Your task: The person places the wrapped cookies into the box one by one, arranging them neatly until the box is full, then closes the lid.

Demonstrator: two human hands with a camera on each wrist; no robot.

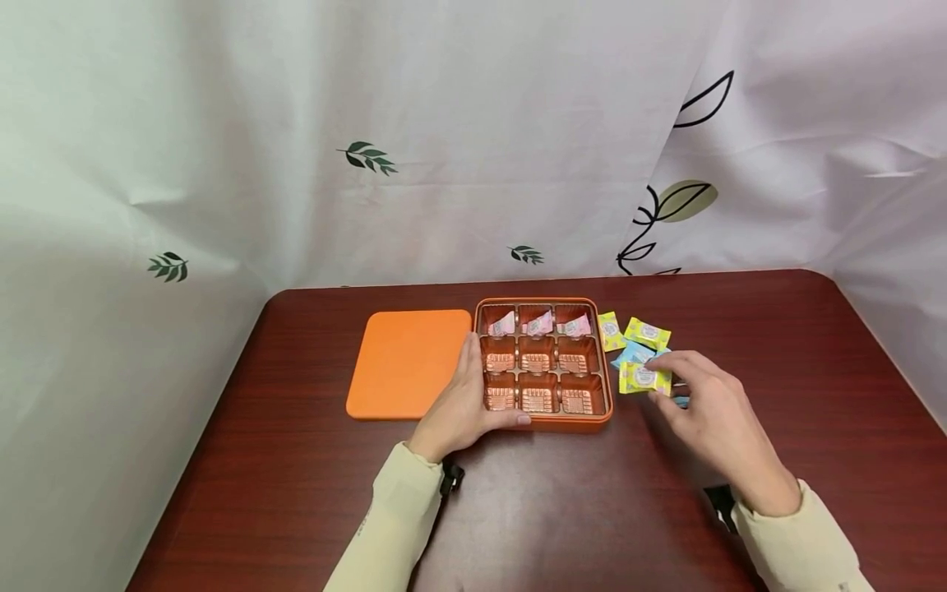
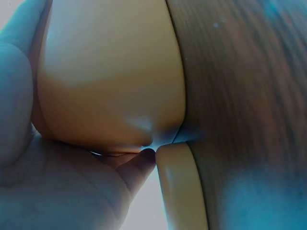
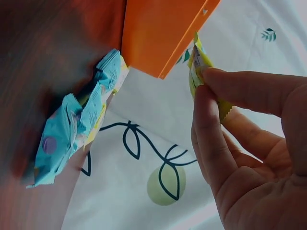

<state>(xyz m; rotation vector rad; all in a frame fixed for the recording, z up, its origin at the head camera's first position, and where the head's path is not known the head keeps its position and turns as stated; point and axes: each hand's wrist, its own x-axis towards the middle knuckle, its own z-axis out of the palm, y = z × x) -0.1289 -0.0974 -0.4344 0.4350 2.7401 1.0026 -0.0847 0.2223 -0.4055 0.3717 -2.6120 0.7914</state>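
Note:
In the head view an orange box [image 1: 602,362] has a copper-coloured tray of square compartments. Pink wrapped candies [image 1: 538,324] occupy its back row, and the middle and front rows are bare. My left hand [image 1: 462,403] rests against the box's front left corner, fingers extended along the left side and thumb along the front. Between thumb and fingertips, my right hand [image 1: 713,411] pinches a yellow wrapped candy [image 3: 199,64], lifted off the table to the right of the box. Beyond it lie two yellow candies [image 1: 648,333] and several blue ones [image 3: 60,139], partly hidden by the hand.
A flat orange lid [image 1: 407,362] lies left of the box, close beside it. Both are on a dark red-brown wooden table [image 1: 222,493]. A white curtain [image 1: 444,123] with leaf prints hangs behind the table's back edge.

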